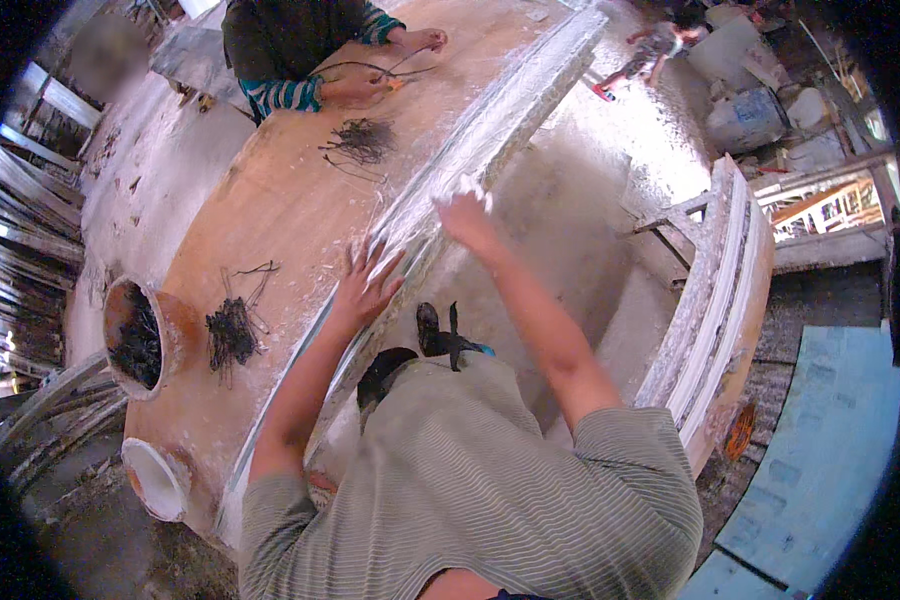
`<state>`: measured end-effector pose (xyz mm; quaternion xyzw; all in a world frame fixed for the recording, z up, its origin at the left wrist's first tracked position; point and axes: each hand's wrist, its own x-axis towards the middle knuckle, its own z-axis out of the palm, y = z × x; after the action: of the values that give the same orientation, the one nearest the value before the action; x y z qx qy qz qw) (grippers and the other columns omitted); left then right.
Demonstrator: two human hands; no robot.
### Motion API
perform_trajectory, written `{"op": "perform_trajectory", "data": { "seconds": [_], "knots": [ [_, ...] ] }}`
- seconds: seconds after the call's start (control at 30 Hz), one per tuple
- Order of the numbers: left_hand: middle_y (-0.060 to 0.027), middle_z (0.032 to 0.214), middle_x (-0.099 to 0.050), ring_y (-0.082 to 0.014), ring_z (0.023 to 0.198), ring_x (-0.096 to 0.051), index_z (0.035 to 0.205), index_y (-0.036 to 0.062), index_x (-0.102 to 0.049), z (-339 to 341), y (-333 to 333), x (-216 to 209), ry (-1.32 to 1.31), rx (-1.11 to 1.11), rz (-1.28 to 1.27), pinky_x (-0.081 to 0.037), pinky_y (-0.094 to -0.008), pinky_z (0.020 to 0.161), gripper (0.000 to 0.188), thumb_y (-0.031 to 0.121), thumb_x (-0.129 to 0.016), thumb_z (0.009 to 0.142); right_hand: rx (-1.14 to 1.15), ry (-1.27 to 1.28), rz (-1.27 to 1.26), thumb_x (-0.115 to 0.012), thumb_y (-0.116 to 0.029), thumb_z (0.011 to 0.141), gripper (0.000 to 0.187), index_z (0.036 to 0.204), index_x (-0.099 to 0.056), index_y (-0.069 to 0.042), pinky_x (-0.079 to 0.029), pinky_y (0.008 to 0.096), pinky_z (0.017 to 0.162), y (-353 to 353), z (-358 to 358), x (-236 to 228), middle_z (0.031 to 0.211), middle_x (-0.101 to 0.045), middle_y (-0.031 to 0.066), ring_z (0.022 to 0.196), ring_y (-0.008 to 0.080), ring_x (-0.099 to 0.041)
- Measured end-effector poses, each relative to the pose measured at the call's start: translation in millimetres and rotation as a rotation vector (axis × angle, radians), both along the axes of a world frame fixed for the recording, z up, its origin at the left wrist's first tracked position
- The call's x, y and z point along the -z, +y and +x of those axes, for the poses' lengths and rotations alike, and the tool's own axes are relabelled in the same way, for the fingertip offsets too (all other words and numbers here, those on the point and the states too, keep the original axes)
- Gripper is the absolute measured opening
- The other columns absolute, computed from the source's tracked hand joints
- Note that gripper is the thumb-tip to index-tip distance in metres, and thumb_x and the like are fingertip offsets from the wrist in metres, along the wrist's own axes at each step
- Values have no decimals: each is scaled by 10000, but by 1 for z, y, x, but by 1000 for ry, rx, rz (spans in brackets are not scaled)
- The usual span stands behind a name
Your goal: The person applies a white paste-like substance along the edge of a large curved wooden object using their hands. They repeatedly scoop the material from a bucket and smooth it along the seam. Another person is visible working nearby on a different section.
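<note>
A long, white-coated strip like a plaster moulding [510,110] runs diagonally along the edge of a brown tabletop [270,190]. My left hand [367,288] lies on this strip with its fingers spread, holding nothing. Farther along the same edge, my right hand [462,218] is closed around a white wad [478,192], perhaps fibre or wet plaster; its exact kind cannot be made out. The wad is against the strip's near side.
Dark wiry bundles [232,330] lie on the tabletop near two round pots [175,335]. Across it, another person's hands [420,42] handle a thin dark strand. A curved white-ridged form [715,290] stands at right, beside a light-blue panel [820,430]. Another person [655,55] is at far right.
</note>
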<state>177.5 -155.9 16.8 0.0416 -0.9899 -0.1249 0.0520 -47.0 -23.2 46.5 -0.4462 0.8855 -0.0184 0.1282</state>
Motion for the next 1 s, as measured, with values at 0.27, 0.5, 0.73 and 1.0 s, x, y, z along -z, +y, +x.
{"op": "perform_trajectory", "data": {
  "seconds": [0.27,0.5,0.73,1.0],
  "knots": [
    [-170,1461,-393,-364,1412,-245,1367,204,-516,43,17,-21,-241,15,25,-44,-583,1152,505,458,-477,932,114,-100,-326,-480,-301,912,474,1170,-573,86,-327,576,1032,19,121,-1,1066,-584,299,1132,455,-532],
    [-149,1454,-408,-334,1413,-252,1371,195,-510,-110,25,-21,31,99,5,-56,-592,1144,487,417,-485,938,185,-242,-78,-512,-319,914,435,1153,-597,34,-442,540,898,5,-46,-19,985,-600,266,1001,419,-560],
    [-150,1514,-316,-351,1443,-154,1413,184,-454,-156,34,-22,22,-10,41,-19,-589,1142,506,409,-456,960,201,58,-217,-480,-334,931,385,1123,-629,-36,-413,560,923,20,-103,37,1026,-609,251,1006,444,-555],
    [-172,1530,-268,-400,1437,-132,1405,186,-467,-38,27,-27,-185,-27,94,14,-597,1142,515,421,-470,946,271,-202,-248,-481,-390,934,536,1023,-624,118,-169,647,1079,32,58,45,1075,-587,297,1105,456,-500]
  ]
}}
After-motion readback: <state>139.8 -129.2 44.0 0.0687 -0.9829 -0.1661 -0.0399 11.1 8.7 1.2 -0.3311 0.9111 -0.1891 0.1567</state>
